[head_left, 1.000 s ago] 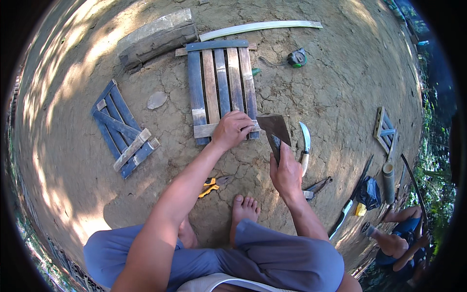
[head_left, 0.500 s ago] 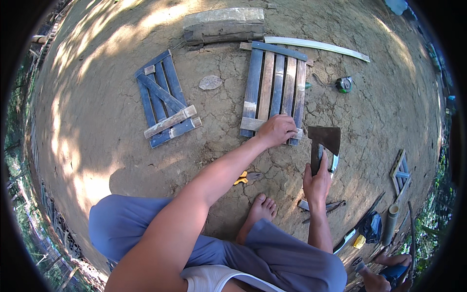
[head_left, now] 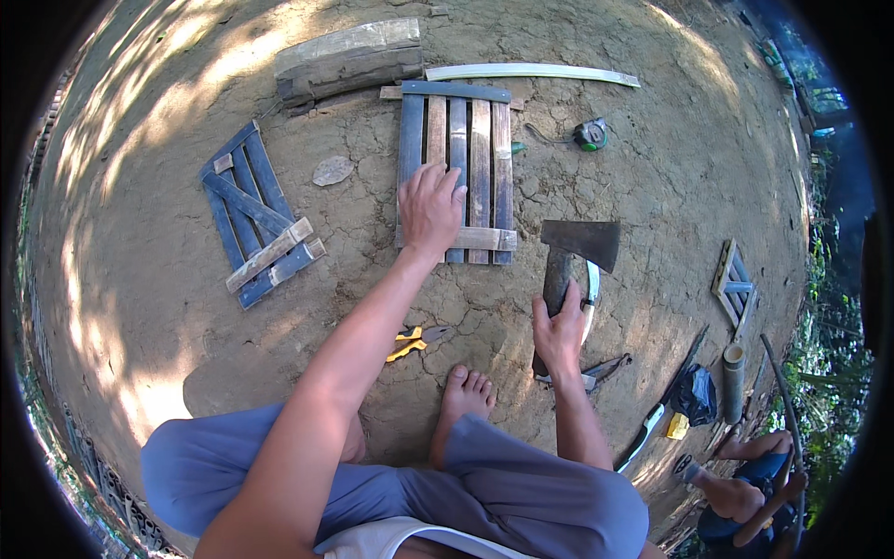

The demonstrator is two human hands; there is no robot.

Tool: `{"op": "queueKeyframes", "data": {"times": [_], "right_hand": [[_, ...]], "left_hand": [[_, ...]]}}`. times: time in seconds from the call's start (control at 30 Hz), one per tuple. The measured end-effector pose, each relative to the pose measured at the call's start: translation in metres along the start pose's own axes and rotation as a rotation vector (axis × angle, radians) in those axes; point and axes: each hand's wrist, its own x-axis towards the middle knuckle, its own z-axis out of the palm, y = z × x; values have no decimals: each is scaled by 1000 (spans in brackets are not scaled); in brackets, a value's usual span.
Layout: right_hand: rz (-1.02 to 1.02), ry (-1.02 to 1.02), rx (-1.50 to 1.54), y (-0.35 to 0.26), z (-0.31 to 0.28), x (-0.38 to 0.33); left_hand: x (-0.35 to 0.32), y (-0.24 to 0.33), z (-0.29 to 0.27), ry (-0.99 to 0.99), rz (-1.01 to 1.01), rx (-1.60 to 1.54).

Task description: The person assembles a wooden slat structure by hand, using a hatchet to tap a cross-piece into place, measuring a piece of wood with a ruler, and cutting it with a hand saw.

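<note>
My left hand (head_left: pixel 431 207) rests over the lower middle of a slatted wooden panel (head_left: pixel 480 168), its fingers stretched out and nothing seen in them. Dark and brown slats make up the panel, with a dark crosspiece at the far end and a pale one (head_left: pixel 480 238) at the near end. To the right of the panel, my right hand (head_left: pixel 562 337) is wrapped round the handle of a hatchet (head_left: pixel 587 240), whose dark head points up and its edge to the right. A curved pale blade (head_left: pixel 592 284) shows behind the handle.
A second slatted panel (head_left: pixel 253 207) lies left, a log (head_left: pixel 349 65) and a pale strip (head_left: pixel 535 71) far off. Around me are a tape measure (head_left: pixel 590 135), yellow-handled pliers (head_left: pixel 406 347), a machete (head_left: pixel 643 438) and a bamboo tube (head_left: pixel 734 384). Another person (head_left: pixel 750 494) sits lower right.
My left hand has gone from the panel's near right corner toward its middle left, and its bent fingers have straightened. The hatchet stays in my right hand. The whole view has shifted, moving the scene left.
</note>
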Motion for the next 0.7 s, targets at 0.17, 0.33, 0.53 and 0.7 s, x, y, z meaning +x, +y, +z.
{"op": "queueKeyframes", "data": {"times": [0.17,0.33,0.53,0.7], "right_hand": [[-237,-10,-195,-14,4,-7],[-326,-29,-304,-29,0,-9],[-214,-227,-435,-9,-1,11],[-442,78,-134,-78,-22,12]], "left_hand": [[-4,4,30,-188,-147,293],[-5,4,30,-227,-165,275],[1,12,29,-212,-174,280],[-5,6,27,-231,-194,307]]}}
